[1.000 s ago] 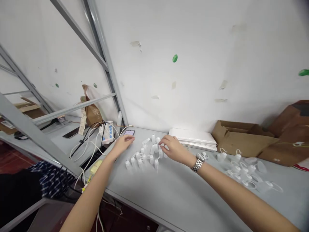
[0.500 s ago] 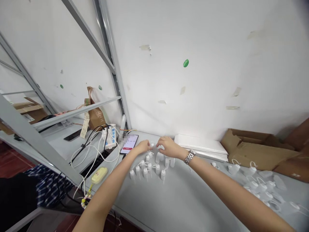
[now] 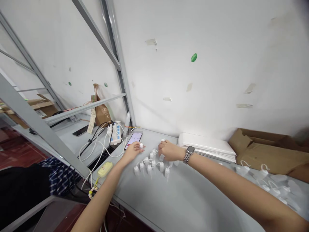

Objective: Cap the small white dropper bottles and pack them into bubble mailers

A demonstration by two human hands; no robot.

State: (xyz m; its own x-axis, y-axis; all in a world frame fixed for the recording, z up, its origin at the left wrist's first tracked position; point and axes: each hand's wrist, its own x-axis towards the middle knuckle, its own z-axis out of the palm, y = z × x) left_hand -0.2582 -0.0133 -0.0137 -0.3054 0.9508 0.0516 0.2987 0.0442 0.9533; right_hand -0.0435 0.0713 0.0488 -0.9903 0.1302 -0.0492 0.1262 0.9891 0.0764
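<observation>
Several small white dropper bottles (image 3: 151, 163) stand in rows on the grey table (image 3: 183, 199). My left hand (image 3: 134, 150) pinches one small white bottle (image 3: 141, 146) at the left end of the group, beside a lit phone (image 3: 134, 140). My right hand (image 3: 168, 150), with a metal watch (image 3: 188, 154) on the wrist, is closed on another small white bottle (image 3: 163, 140) at the back of the group.
A white power strip (image 3: 115, 132) with tangled cables and a yellow device (image 3: 105, 169) lie left of the bottles. A stack of white sheets (image 3: 207, 149) and torn cardboard (image 3: 267, 151) sit at the back right; more white bottles (image 3: 270, 185) lie at the right. Grey metal shelf struts (image 3: 38, 125) rise on the left.
Both hands came together over the bottles, then parted a little. My left hand left the phone and now holds a bottle; the view shifted so the bottles sit lower left.
</observation>
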